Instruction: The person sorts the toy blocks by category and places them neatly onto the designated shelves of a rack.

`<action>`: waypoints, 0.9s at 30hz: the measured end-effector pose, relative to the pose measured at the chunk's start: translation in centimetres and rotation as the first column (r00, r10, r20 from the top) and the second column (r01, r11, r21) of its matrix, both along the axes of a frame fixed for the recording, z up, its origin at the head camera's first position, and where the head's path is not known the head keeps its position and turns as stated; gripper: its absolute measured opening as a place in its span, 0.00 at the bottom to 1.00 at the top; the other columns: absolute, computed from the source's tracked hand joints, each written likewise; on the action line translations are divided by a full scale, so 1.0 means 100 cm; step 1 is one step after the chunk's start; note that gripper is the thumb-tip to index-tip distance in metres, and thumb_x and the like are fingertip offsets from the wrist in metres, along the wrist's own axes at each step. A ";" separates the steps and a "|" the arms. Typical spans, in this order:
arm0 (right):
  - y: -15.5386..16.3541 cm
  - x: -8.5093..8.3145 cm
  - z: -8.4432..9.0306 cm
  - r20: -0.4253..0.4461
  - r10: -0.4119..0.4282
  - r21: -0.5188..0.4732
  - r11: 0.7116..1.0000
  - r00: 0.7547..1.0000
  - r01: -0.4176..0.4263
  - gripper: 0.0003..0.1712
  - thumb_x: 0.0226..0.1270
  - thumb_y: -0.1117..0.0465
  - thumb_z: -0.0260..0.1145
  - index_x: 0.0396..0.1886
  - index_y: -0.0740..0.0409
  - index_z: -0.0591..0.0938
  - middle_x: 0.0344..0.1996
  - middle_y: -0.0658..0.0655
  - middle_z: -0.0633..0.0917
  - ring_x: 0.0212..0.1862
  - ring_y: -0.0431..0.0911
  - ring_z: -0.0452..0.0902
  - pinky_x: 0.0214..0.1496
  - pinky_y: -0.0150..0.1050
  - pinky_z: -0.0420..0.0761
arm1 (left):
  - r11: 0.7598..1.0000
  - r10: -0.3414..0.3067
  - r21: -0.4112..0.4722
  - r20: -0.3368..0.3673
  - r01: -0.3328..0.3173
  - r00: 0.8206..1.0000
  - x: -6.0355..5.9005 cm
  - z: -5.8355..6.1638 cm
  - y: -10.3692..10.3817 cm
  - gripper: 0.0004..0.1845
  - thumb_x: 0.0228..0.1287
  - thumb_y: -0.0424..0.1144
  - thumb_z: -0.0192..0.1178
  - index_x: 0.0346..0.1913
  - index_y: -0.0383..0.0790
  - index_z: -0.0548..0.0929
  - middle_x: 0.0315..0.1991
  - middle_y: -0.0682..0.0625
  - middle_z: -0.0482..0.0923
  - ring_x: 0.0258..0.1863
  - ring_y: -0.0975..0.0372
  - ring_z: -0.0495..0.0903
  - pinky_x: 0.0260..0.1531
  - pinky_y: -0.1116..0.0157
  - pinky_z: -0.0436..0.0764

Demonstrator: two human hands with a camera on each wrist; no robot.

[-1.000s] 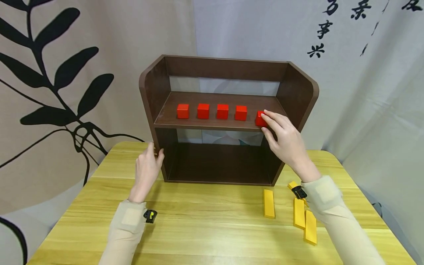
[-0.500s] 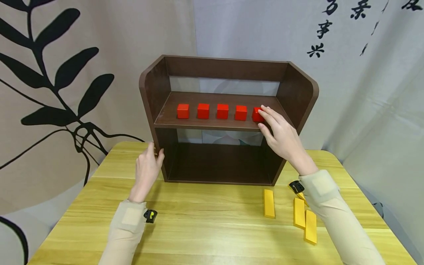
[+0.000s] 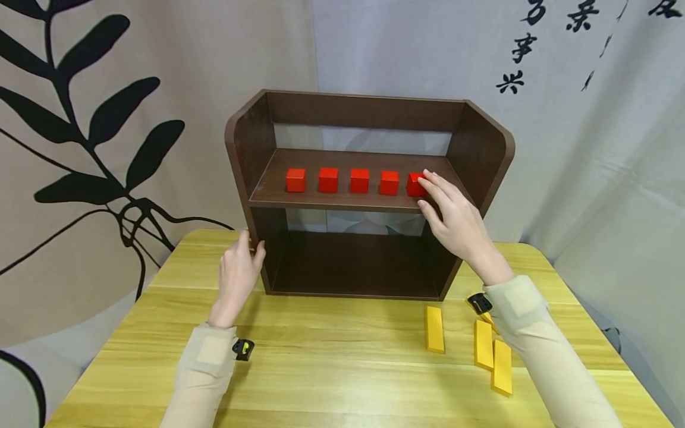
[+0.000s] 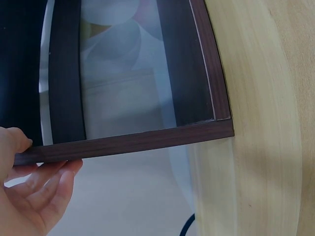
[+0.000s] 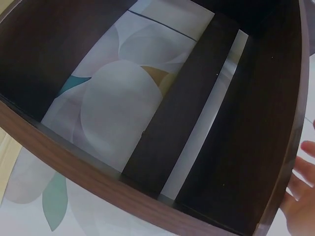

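A dark brown two-tier shelf (image 3: 353, 205) stands on the table. My left hand (image 3: 238, 270) grips the edge of its left side panel, thumb on one face and fingers on the other in the left wrist view. A row of several red cubes (image 3: 359, 181) sits on the upper board. At the row's right end, my right hand (image 3: 455, 220) touches the last red cube (image 3: 414, 185) with extended fingertips, partly covering it. Its thumb lies lower, by the board's front edge. In the right wrist view, fingers (image 5: 298, 182) show beside the shelf frame, and no cube is visible.
Several yellow rectangular blocks (image 3: 434, 329) lie on the wooden table (image 3: 332, 362) at the front right, some partly hidden by the right wrist. A pale curtain (image 3: 407, 53) with dark leaf prints and writing hangs behind the shelf.
The rightmost red cube has shifted slightly left and back into line with the row, and my right hand has moved with it. The left hand has stayed on the side panel.
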State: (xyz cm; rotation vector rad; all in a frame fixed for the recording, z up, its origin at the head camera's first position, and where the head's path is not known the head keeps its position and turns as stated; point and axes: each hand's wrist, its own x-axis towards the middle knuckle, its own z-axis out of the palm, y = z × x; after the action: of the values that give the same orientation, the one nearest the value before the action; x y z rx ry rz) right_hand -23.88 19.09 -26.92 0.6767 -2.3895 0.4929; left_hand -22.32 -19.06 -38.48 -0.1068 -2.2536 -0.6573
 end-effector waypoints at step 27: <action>0.009 0.007 -0.008 -0.111 0.026 -0.002 1.000 0.994 -0.026 0.25 0.65 0.61 0.62 0.62 0.59 0.74 0.65 0.59 0.73 0.63 0.55 0.72 0.58 0.53 0.76 | 1.000 -0.006 0.001 -0.048 0.006 0.999 -0.002 -0.002 0.000 0.11 0.62 0.34 0.60 0.34 0.30 0.70 0.23 0.34 0.78 0.19 0.40 0.79 0.15 0.48 0.74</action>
State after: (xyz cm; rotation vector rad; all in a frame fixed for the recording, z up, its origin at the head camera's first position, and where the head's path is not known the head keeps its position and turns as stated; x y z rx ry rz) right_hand -23.14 20.02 -27.68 0.7160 -2.2783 0.4582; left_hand -22.49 -19.09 -38.71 -0.1271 -2.2070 -0.6526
